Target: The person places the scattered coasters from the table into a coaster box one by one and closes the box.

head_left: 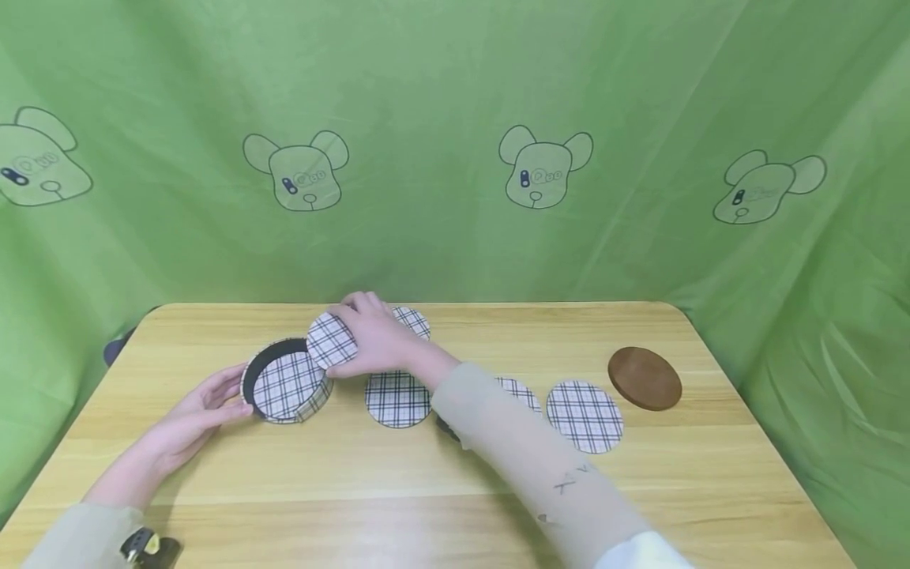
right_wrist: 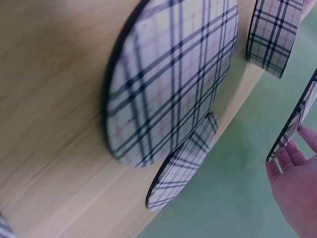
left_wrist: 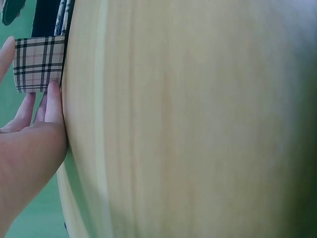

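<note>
At the left of the table, my left hand (head_left: 192,423) grips the side of a round plaid coaster holder (head_left: 314,401), thumb at its near side. A plaid coaster (head_left: 287,386) lies inside the holder's dark-lined wall. My right hand (head_left: 377,336) pinches another plaid coaster (head_left: 331,341) by its edge, raised and tilted, overlapping the holder's right rim in the head view. In the right wrist view the fingertips (right_wrist: 296,154) are on the lower edge of this black-rimmed coaster. The left wrist view shows fingers (left_wrist: 53,106) against the holder's plaid wall.
One plaid coaster (head_left: 397,401) lies below the right hand, and another (head_left: 412,318) is partly hidden behind it. Farther right are a coaster (head_left: 522,391) half covered by the right sleeve (head_left: 526,450), a fully visible coaster (head_left: 584,416) and a brown round disc (head_left: 644,378). Green cloth (head_left: 441,237) surrounds the table.
</note>
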The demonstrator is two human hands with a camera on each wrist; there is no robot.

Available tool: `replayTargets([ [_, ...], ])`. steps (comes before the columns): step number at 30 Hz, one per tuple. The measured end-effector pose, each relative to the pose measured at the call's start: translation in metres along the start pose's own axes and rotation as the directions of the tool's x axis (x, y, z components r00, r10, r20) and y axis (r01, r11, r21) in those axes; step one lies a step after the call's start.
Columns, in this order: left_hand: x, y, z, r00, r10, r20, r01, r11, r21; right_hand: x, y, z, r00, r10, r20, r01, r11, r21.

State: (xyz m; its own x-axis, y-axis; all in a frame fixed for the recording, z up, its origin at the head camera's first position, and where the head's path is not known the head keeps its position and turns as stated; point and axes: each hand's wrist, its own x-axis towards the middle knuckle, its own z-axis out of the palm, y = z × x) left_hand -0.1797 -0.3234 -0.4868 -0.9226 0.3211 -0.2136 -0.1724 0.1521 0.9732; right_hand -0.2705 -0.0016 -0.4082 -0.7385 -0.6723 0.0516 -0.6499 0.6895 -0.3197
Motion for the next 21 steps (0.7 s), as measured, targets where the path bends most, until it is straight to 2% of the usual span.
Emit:
replayTargets([
  [21,0.0,-0.001,0.001,1.0,0.014,0.01,-0.014,1.0,0.008,0.023,-0.042,0.008,0.994,-0.087,0.073,0.098,0.98,-0.174],
])
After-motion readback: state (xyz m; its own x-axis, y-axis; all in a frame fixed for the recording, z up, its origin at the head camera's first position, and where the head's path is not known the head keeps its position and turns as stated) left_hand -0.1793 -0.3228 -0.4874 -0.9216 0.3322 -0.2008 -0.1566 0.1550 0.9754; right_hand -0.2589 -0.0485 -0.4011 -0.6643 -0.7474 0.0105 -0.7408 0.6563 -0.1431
